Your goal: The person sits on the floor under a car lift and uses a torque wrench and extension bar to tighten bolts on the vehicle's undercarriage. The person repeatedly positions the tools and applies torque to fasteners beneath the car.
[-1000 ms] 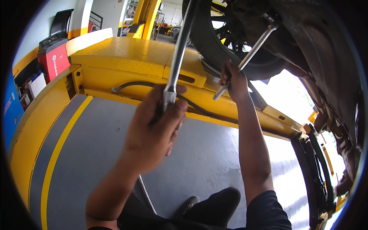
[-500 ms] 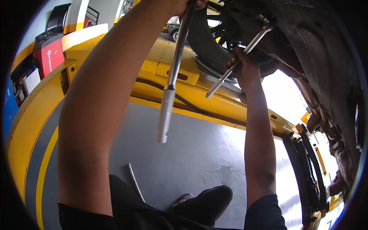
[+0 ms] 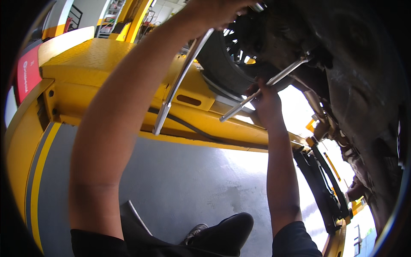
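My left hand (image 3: 218,13), high up near the tyre (image 3: 222,64), is closed around the upper part of a long chrome bar wrench (image 3: 177,83). Its handle slants down toward the lower left. My left fingers are partly cut off by the upper edge, and a small shiny metal piece (image 3: 259,6) shows beside them. Lower and to the right, my right hand (image 3: 267,100) is closed on the middle of a second chrome bar wrench (image 3: 284,73). That wrench's head reaches up to the dark parts under the car (image 3: 355,77); exactly what it sits on is too dark to make out.
A yellow lift ramp (image 3: 195,122) runs across under the tyre, with a black hose (image 3: 188,124) along it. A pale metal rod (image 3: 139,217) lies on the grey floor by my leg. A red machine (image 3: 29,73) stands at left, black lift parts (image 3: 319,186) at right.
The view has shifted left. The left wrench's handle end has swung up and to the left. My right hand stays on its wrench, which lies a little lower in the picture.
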Available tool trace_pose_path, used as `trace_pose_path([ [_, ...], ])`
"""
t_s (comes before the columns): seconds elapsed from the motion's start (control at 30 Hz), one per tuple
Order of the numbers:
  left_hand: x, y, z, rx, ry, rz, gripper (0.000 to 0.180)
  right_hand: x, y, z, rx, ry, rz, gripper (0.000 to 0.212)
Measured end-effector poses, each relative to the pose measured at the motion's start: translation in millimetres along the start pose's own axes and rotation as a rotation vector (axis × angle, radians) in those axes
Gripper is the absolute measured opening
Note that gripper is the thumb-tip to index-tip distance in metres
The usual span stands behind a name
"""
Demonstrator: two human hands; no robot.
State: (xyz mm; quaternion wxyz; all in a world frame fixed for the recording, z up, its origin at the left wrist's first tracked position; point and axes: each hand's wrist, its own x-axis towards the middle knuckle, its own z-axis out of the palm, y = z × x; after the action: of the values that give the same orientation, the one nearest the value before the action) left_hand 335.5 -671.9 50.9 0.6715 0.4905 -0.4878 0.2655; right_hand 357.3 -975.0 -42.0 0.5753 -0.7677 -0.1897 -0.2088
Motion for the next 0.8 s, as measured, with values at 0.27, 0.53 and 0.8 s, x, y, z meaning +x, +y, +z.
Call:
trace_pose_path([
  [0.27,41,-24,1,-0.033,-0.031,0.393,0.046,-36,-4,18,-0.248,0.250,0.156,0.045],
  [0.53,36,-18,-1,0.189,0.016,0.385,0.038,-98,17,86,-0.623,0.156,-0.556,0.012],
  [0.8,45,-35,6,0.117,-0.029,0.466,0.044,-26,21,185,-0.063,-0.386,0.053,0.042],
])
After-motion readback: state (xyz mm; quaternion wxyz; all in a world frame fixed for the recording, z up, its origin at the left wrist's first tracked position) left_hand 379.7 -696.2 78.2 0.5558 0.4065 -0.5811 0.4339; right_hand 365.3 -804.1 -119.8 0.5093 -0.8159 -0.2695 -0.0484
